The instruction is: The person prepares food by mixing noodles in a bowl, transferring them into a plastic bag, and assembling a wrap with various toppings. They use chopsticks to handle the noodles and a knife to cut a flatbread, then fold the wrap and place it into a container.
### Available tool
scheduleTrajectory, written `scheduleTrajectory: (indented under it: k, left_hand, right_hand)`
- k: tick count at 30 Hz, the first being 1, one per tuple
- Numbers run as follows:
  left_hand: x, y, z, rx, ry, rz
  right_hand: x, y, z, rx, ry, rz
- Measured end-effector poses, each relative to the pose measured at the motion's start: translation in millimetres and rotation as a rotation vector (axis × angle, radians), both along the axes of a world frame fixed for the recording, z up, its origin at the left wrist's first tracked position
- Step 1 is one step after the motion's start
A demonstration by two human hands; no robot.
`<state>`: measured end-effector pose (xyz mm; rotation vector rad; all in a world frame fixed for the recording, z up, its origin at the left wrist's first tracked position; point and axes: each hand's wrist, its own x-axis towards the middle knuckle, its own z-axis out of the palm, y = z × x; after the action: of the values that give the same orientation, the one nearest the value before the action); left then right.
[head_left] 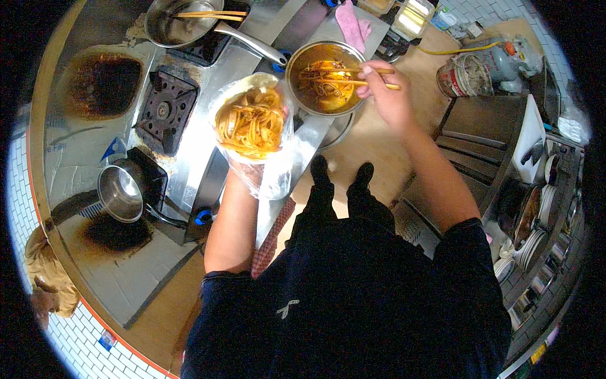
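Observation:
My left hand [248, 171], largely hidden, supports a bowl lined with a clear plastic bag [277, 182] from below. Wide, sauce-coated noodles [253, 123] fill that bowl. In my right hand [390, 97] is a pair of wooden chopsticks [378, 78]. Their tips reach into a round stainless-steel vessel [296, 94], just right of the bowl. Reddish-brown sauce and some noodle strands [326, 90] lie in it. Whether the chopsticks grip any strand is unclear.
At left stands a gas stove with a bare burner [164, 110]. A steel pan [189, 40] with chopsticks across it and a smaller saucepan [120, 194] sit on it. A pink cloth [350, 23] lies beyond the vessel. Stacked plates [529, 248] line the right side.

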<state>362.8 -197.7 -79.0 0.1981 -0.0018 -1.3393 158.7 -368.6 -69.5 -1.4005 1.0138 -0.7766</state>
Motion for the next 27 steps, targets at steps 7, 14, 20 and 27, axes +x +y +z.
scheduleTrajectory:
  k: [7,14,20,27]
  left_hand:
    - [2.9,-9.7,-4.7,0.285,-0.215,0.040]
    - [3.9,-12.0,0.8,-0.029,0.086,-0.045]
    - [11.0,-18.2,-9.3,-0.008,0.023,-0.050]
    - [11.7,-43.0,-11.0,-0.032,-0.012,-0.043]
  right_hand:
    - [-11.2,9.9,-30.3,0.140,-0.129,-0.070]
    - [-5.9,7.7,-28.4,0.059,-0.125,-0.197]
    - [-32.6,2.9,11.8,-0.088,-0.006,-0.100]
    - [-46.1,9.0,97.0,-0.160,-0.008,-0.074]
